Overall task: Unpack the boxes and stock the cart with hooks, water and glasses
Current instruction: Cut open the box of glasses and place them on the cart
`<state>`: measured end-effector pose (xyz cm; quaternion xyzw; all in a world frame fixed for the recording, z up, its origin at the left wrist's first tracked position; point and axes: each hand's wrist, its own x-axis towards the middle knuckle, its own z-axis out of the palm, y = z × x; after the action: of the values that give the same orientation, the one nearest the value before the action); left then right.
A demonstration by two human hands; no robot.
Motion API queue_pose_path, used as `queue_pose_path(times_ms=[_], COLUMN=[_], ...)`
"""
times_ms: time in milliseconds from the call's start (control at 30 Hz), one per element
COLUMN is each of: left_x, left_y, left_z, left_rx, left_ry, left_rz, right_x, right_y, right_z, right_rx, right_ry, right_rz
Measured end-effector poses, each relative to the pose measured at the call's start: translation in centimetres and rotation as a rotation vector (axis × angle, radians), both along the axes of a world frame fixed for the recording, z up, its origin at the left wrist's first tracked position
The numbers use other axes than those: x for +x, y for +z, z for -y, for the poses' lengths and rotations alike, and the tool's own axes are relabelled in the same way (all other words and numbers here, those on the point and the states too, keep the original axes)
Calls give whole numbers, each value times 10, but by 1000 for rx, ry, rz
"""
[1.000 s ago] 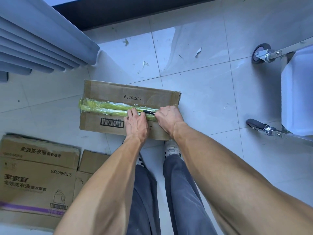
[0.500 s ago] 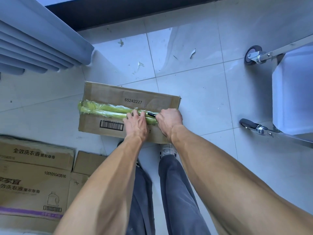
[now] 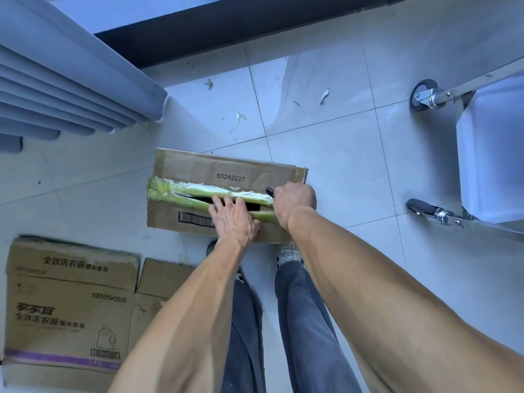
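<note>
Head view: the taped box [image 3: 226, 177] lies on the floor at the person's feet, its green-taped seam [image 3: 198, 191] running left to right. The right hand [image 3: 295, 201], fist clamped on a dark cutter [image 3: 269, 190], sits at the seam's right end; a second ago it was mid-seam. The left hand [image 3: 234, 219], fingers spread apart, presses the near flap, and the slit now gapes dark. The cart [image 3: 487, 148] waits to the right.

Brown cardboard box [image 3: 226, 173] lies flat on the floor, printed 65242227. Yellow-green tape [image 3: 181, 190] along its top seam is slit, flaps parting.
</note>
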<state>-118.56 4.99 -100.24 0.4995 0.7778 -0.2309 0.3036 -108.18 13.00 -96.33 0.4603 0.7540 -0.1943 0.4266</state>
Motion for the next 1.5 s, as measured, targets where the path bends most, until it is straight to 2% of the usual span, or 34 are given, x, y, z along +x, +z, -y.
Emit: queue_pose_path(times_ms=[167, 267, 367, 467, 567, 700, 800, 867, 967, 1067, 1133, 1233, 1333, 1433, 1500], left_x=[-13, -24, -29, -37, -51, -57, -59, -61, -60, -65, -68, -68, -67, -67, -66], left_y=[17, 23, 28, 30, 27, 15, 7, 6, 11, 16, 18, 17, 12, 6, 2], left_z=[1, 3, 9, 26, 46, 80, 88, 84, 68, 41, 25, 15, 12, 17, 18], left_rx=[-14, -40, 50, 19, -191, -313, -331, -297, -74, 123, 127, 93, 94, 93, 112], left_ry=[-95, -169, -175, -152, 160, 226, 421, 572, 970, 1275, 1420, 1412, 1269, 986, 987], left_rz=[18, 38, 59, 179, 409, 338, 409, 451, 484, 443, 558, 628, 475, 224, 261], right_x=[18, 27, 21, 5, -9, -19, -24, -25, -26, -28, -30, -31, -30, -28, -27], right_y=[1, 3, 2, 3, 4, 1, 0, -2, -5, -4, 0, 7, 6, 2, -1], right_z=[9, 21, 29, 35, 43, 53, 55, 55, 59, 73, 79, 84, 88, 90, 89], right_rx=[71, 103, 84, 37, 72, 101, 132, 81, 117, 134, 110, 98, 119, 139, 140], right_ry=[-252, -288, -320, -317, -321, -520, -548, -595, -643, -565, -504, -479, -514, -572, -632], right_rz=[1, -27, -77, -117, -171, -304, -353, -378, -404, -476, -511, -516, -520, -574, -633])
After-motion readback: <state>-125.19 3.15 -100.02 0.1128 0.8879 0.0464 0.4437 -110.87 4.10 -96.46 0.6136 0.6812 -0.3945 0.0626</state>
